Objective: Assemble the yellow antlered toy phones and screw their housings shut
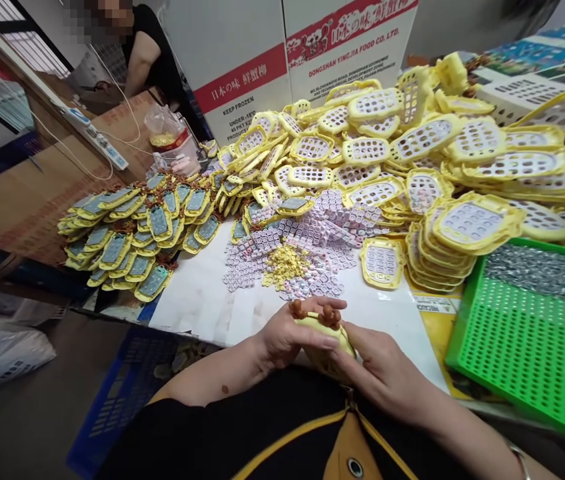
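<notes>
Close to my body, my left hand (290, 337) and my right hand (375, 357) both grip one yellow plastic toy shell (330, 327) with brown knobs on its top edge. Its underside is hidden by my fingers and palms. Beyond my hands, on the white table, lies a heap of small yellow pieces (285, 265) among lilac-white button sheets (317, 223). A yellow shell with a button sheet set in it (382, 262) lies flat near a stack of similar shells (467, 227).
Yellow shells with grey backs (152, 223) are piled at the left. A large heap of yellow shells (367, 150) fills the back, before a white carton (242, 60). A green tray (532, 353) of metal screws stands at the right. Another person (155, 57) is at the back left.
</notes>
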Action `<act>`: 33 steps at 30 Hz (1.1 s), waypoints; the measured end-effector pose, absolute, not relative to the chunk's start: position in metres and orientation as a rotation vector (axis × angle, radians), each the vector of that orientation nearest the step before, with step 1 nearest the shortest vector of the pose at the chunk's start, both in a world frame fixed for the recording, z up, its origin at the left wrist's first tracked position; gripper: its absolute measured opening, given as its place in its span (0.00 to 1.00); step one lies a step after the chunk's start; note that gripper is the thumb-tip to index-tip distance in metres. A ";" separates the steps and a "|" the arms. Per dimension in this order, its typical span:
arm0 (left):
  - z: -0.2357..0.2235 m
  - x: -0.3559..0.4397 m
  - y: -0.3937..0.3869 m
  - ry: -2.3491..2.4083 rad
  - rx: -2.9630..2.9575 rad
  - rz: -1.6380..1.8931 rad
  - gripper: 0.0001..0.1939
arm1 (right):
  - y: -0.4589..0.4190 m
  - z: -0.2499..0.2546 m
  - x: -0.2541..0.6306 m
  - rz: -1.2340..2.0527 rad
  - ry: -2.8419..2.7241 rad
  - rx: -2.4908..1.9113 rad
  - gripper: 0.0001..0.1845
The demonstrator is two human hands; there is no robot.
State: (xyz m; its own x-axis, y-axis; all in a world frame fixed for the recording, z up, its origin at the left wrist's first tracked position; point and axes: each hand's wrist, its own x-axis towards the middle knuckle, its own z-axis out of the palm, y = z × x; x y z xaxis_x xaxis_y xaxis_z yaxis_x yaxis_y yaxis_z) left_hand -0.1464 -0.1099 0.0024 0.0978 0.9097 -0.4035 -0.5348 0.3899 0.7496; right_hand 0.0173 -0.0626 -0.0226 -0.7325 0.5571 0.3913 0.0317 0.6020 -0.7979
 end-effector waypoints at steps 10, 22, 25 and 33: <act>0.003 -0.141 -0.110 1.088 0.491 1.183 0.27 | -0.061 -0.021 0.016 1.225 -2.000 -0.785 0.23; -0.007 -0.141 -0.114 1.096 0.566 1.185 0.27 | -0.068 -0.020 0.012 1.447 -1.721 -0.836 0.15; -0.008 -0.140 -0.114 1.110 0.583 1.190 0.27 | -0.069 -0.021 0.010 1.403 -1.696 -0.864 0.15; -0.007 -0.142 -0.114 1.076 0.731 1.173 0.24 | -0.076 -0.018 0.010 1.393 -1.627 -0.722 0.12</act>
